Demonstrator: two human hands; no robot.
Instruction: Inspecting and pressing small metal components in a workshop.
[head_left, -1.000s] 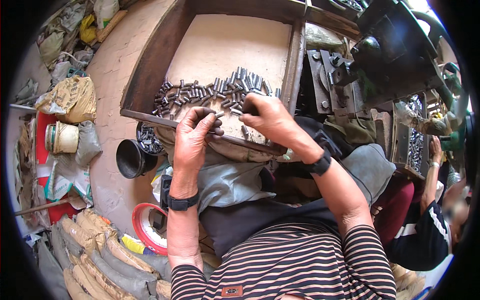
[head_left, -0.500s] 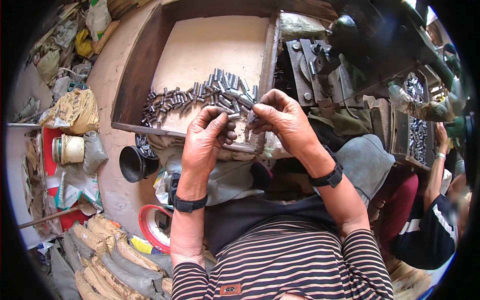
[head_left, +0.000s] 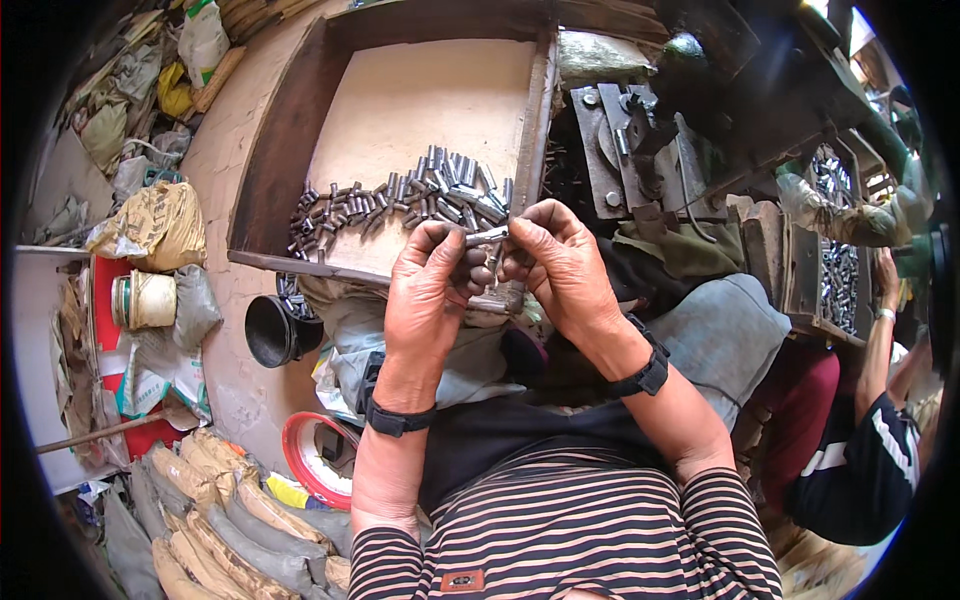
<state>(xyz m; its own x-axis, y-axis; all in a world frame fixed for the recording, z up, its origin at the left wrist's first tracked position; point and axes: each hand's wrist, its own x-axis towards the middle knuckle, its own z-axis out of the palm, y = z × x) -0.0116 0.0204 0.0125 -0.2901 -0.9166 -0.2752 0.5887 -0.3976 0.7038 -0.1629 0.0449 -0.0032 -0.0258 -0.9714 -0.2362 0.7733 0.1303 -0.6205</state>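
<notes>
A person's two bare forearms reach forward: the left forearm [head_left: 388, 480] runs nearly straight ahead, the right forearm [head_left: 665, 405] angles inward from a bent elbow [head_left: 692, 452]. The left hand [head_left: 425, 275] and right hand [head_left: 558, 265] are close together, thumb tips pointing toward each other, slightly apart. Each thumb pinches against curled fingers [head_left: 472, 277], their skin darkened toward the tips.

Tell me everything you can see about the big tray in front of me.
The tray is a shallow, four-sided box with dark brown walls, apparently wood, and a pale, flat floor. It lies open at the top. Small metal cylinders are spread in a loose heap over the nearer part of its floor. Your left hand and right hand partly hide its near right corner; whether they touch it isn't clear.
</notes>
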